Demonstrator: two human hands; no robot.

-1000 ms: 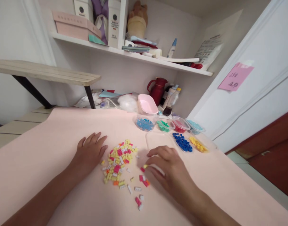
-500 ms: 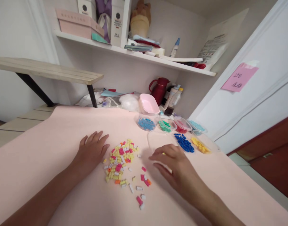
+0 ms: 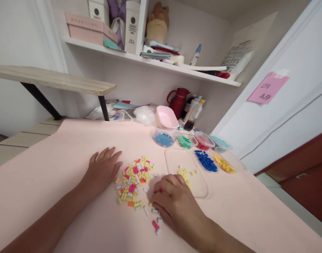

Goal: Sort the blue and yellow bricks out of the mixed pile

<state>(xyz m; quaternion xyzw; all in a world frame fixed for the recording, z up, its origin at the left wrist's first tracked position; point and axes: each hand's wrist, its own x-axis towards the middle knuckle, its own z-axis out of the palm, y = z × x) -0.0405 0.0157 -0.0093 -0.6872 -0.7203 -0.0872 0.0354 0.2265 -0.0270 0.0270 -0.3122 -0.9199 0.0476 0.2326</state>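
My left hand (image 3: 104, 172) lies flat and open, fingers spread, at the left edge of a pile of small toy building bricks (image 3: 134, 179) in pale yellow, pink, white and orange. To the right of the pile, my right hand (image 3: 174, 203) is low over the table with its fingers curled in a pinch. A pale yellow brick (image 3: 150, 204) shows at its fingertips. Its palm and fingers hide some loose bricks. Beyond that hand is a shallow clear tray (image 3: 203, 188) with several pale yellow bricks (image 3: 186, 174) in it.
Clear tubs hold light blue (image 3: 163, 139), green (image 3: 184, 142), red (image 3: 204, 143), and dark blue bricks (image 3: 206, 161), and yellow ones (image 3: 224, 164). Behind them stand a pink basin (image 3: 167, 117), a red jug (image 3: 179, 102) and bottles (image 3: 196, 112). A shelf (image 3: 150, 61) hangs above.
My right hand has moved down and toward the pile, from over the clear tray to the loose bricks, uncovering the yellow bricks in the tray. Its fingers have closed. My left hand stays put.
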